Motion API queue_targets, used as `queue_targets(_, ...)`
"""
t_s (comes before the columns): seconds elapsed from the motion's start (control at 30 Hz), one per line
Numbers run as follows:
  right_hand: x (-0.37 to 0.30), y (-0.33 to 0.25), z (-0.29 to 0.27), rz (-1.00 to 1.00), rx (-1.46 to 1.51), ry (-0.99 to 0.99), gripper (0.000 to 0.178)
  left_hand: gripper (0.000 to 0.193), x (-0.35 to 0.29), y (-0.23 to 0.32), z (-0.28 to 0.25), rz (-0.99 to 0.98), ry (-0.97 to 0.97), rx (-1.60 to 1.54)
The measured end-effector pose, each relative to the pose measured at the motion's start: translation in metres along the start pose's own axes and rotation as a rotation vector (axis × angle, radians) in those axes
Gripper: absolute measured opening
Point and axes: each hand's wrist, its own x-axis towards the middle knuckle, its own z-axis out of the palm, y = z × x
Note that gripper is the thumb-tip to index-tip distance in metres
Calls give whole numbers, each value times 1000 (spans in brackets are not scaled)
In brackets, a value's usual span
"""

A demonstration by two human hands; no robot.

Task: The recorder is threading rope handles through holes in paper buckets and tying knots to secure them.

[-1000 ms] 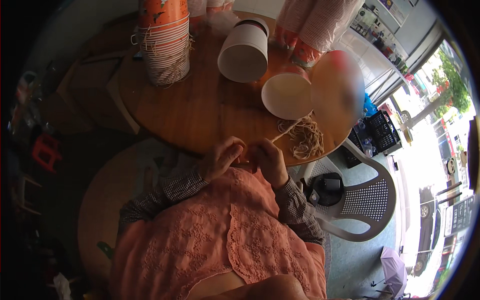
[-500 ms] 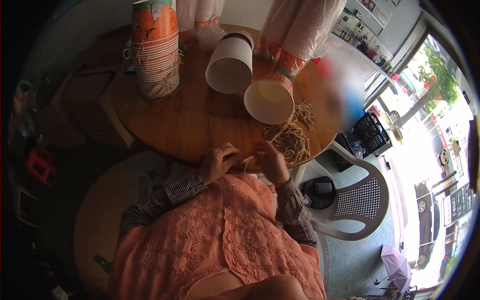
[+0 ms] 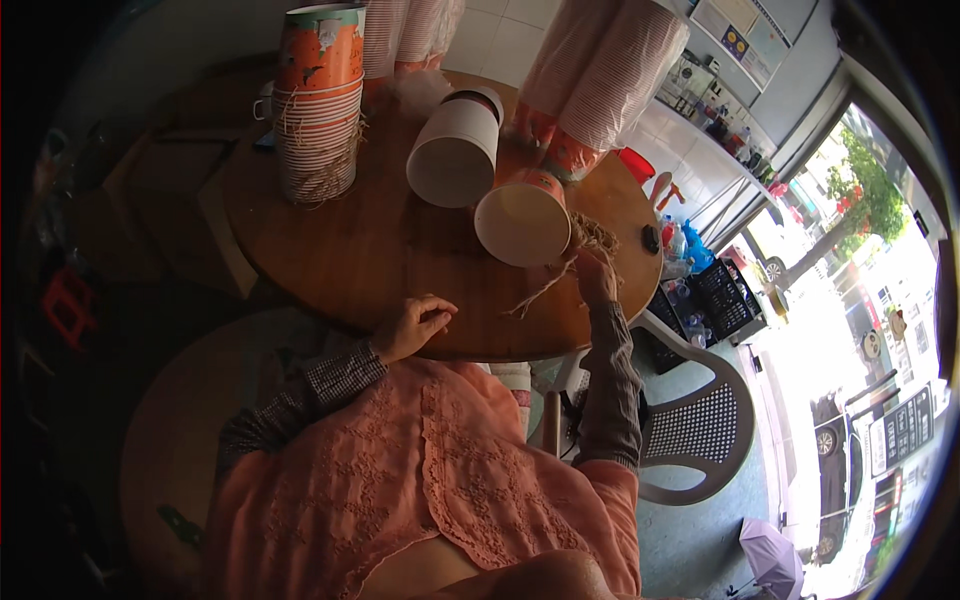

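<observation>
My right hand (image 3: 597, 277) is stretched over the right side of the round wooden table, its fingers closed on a tangled bundle of tan stringy strands (image 3: 597, 236). A few loose strands (image 3: 543, 290) trail from it to the left across the wood. My left hand (image 3: 415, 327) lies at the table's near edge, fingers loosely extended and a little bent, with nothing visible in them. Just left of the bundle, a paper tub (image 3: 523, 222) lies on its side, mouth toward me. A second, white tub (image 3: 452, 152) lies behind it.
A tall stack of orange-printed paper tubs (image 3: 320, 110), with strands round it, stands on the table (image 3: 340, 260) at left. Plastic-wrapped tub stacks (image 3: 610, 80) stand at the back. A small black object (image 3: 651, 238) sits near the right edge. Beside the table is a grey plastic chair (image 3: 700, 425).
My hands have parted. The right has moved from the table's near edge up and right onto the strands; the left has shifted slightly left. The strand pile has been drawn together into a bundle.
</observation>
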Motion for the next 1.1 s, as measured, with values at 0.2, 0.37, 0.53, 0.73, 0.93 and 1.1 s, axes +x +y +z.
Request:
queue_targets(0.2, -69, -114, 19, -161, -154, -180, 14, 17, -7, -7, -5, 1, 27, -11)
queue_targets(0.37, -106, -150, 37, -153, -238, -308, 13, 17, -6, -8, -3, 17, 1, -31)
queue_targets(0.53, -115, -148, 50, -141, -464, -239, 16, 16, -7, -7, -1, 47, 11, -22)
queue_targets(0.73, -126, -166, 57, -176, 142, -119, 11, 24, 1, -9, 5, 14, -9, -56)
queue_targets(0.93, -127, -178, 59, -264, 84, -114, 11, 49, 35, 18, 36, 50, -72, 142)
queue_targets(1.1, -128, -181, 62, -159, 124, -162, 11, 34, 42, 5, 53, 147, 67, 229)
